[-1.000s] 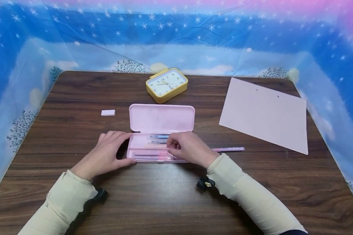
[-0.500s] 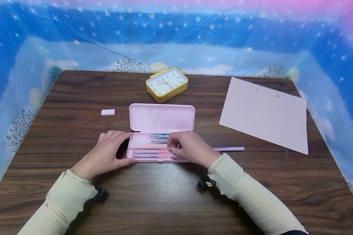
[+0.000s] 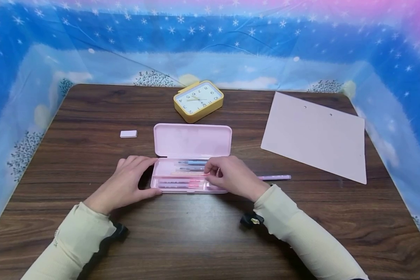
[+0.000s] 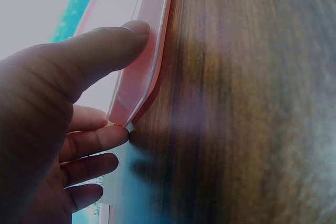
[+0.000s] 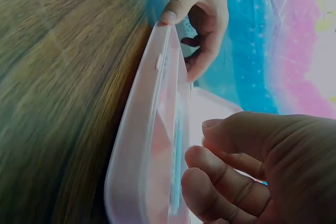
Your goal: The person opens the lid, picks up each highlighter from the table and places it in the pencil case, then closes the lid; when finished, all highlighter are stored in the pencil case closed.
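A pink pencil case [image 3: 171,165] lies with its lid raised at the middle of the table. My left hand [image 3: 127,186] holds its left end, thumb on the front wall and fingers at the far corner. Over the right part of the case is my right hand [image 3: 236,177], fingers loosely bent; nothing shows between thumb and fingers in the right wrist view. A blue pen [image 3: 196,162] and a grey-tipped pen [image 3: 189,169] lie in the back compartment. Pink pens [image 3: 178,181] lie in the front one. The right hand hides the case's right end.
A pink-purple pen [image 3: 275,177] lies on the table right of the case, partly behind the right hand. A white eraser [image 3: 128,134] is at the left, a yellow clock [image 3: 198,102] behind the case. A pale pink board [image 3: 315,136] lies at the right.
My right hand has shifted slightly right over the case, uncovering a little more of the pens. The left hand and the case have stayed in place.
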Available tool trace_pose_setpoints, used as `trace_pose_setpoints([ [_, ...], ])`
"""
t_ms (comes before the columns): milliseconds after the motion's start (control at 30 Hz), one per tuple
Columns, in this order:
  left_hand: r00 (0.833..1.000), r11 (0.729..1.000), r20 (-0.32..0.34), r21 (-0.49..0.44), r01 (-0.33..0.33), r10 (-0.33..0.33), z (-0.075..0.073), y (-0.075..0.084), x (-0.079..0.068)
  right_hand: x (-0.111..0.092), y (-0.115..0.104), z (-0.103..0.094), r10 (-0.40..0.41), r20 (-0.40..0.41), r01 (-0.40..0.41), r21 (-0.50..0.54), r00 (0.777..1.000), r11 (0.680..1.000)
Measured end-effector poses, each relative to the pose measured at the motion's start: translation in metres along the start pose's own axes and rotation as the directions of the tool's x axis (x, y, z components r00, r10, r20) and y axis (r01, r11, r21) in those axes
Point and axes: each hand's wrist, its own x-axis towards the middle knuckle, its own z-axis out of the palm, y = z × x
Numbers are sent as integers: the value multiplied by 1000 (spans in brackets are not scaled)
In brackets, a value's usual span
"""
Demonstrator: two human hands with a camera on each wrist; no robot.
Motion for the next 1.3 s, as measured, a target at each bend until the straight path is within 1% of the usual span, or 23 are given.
trace_pose_setpoints([
  [100, 1000, 1000, 2, -4, 0, 0, 0, 0, 1, -9, 7, -6, 33, -15, -33, 11, 999, 999],
  [233, 1000, 1000, 2, -7, 2, -2, 1, 0, 1, -20, 19, -13, 59, -54, -58, 7, 997, 998],
  [500, 1000, 1000, 3, -7, 7, -7, 1, 0, 0, -41, 45, -26, 107, -131, -108, 0, 986, 994],
  [733, 1000, 1000, 17, -7, 18, -18, 0, 1, 1, -58, 65, -34, 144, -162, -145, 3, 976, 989],
  [1000, 1000, 1000, 9, -5, 14, -14, 2, 0, 1, -83, 97, -47, 193, -224, -200, -10, 955, 980],
  [1200, 999, 1000, 24, -3, 25, -25, 2, -1, 1, -103, 117, -58, 265, -232, -277, -20, 936, 961],
  [1300, 999, 1000, 28, -7, 29, -29, 3, -1, 1, -111, 124, -62, 288, -234, -302, -28, 929, 953],
])
